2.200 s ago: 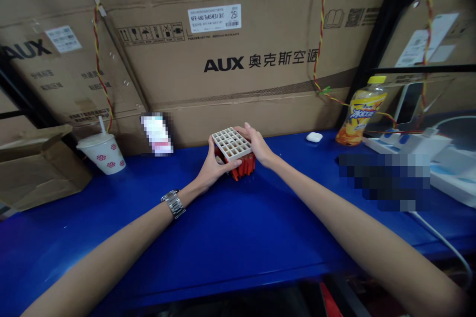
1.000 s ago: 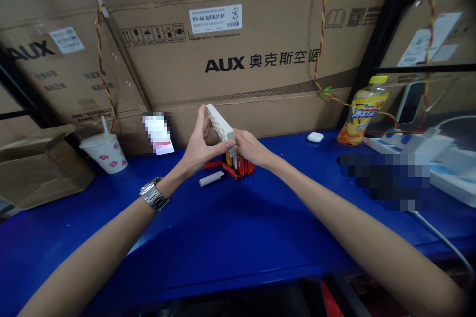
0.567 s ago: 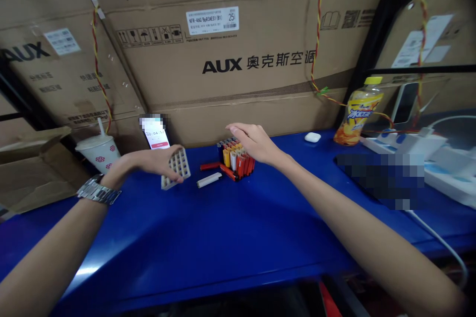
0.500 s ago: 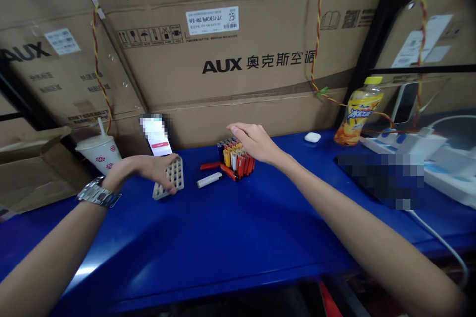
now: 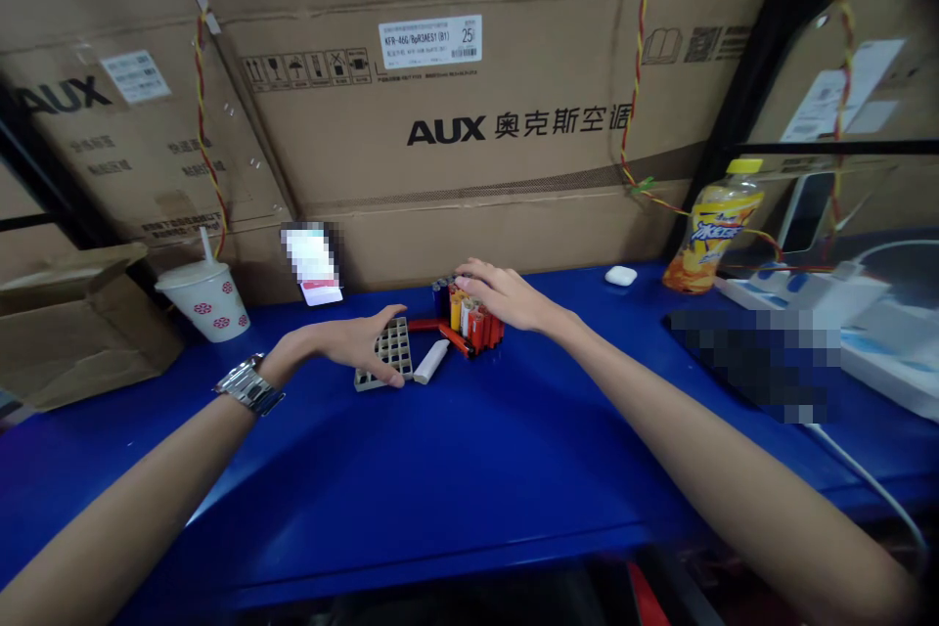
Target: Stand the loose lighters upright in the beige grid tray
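Note:
My left hand [image 5: 352,344], with a metal watch [image 5: 250,384] on its wrist, grips a pale grid tray [image 5: 393,352] by its edges, thumb at the near side and fingers at the far side. Right of the tray, several upright lighters [image 5: 476,325] stand packed in a block, red, yellow, white and dark blue. My right hand [image 5: 506,295] lies over the block's back right top, fingers stretched out; whether it presses on them is unclear. Between tray and block a white lighter [image 5: 431,361] lies flat at the tray's right edge. Red lighters [image 5: 456,339] lie beside the block.
Behind the blue table [image 5: 440,489] stand large cardboard boxes [image 5: 514,186]. At left are a paper bag [image 5: 88,333], a cup with a straw [image 5: 209,298] and a lit phone [image 5: 315,264]. At right are a white earbud case [image 5: 620,276], a drink bottle [image 5: 711,230] and a power strip [image 5: 866,342].
My left hand has moved right with the grid tray, up to the lying lighters, and the white one has turned. My right hand has lowered slightly onto or just over the block.

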### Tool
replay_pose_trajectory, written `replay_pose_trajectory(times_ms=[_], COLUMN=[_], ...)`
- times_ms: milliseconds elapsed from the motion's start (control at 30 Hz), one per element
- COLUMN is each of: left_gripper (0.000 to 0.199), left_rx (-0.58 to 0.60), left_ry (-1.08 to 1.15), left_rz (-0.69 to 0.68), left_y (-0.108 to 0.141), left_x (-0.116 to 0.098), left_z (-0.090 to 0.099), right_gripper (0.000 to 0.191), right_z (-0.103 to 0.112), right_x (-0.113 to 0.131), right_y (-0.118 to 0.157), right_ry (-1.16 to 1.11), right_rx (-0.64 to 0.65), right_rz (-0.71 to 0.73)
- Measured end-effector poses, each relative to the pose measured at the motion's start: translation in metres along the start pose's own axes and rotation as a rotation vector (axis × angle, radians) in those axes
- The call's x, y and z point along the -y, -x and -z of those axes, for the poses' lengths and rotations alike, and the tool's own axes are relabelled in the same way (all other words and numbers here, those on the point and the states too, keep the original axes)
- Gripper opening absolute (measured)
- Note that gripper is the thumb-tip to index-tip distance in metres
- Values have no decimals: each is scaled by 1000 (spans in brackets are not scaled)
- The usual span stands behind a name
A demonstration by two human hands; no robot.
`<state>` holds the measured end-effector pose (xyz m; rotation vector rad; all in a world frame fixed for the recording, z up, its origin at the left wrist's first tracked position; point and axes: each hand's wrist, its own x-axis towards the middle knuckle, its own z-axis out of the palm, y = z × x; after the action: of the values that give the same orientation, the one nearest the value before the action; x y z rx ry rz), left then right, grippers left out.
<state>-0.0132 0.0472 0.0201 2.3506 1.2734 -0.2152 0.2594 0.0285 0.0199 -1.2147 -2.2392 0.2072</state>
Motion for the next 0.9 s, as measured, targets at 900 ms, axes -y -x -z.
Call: replay_pose_trajectory(times_ms=[900], left_gripper=[81], left_rx=[-391], left_ry=[6], left_rz=[-47], left_y=[-38], left_x=[-38], left_z=[0], right_gripper=[67], right_z=[13], right_x=[-28], right_y=[3], right_ry=[195], right_rx=[192], right_rz=[-225])
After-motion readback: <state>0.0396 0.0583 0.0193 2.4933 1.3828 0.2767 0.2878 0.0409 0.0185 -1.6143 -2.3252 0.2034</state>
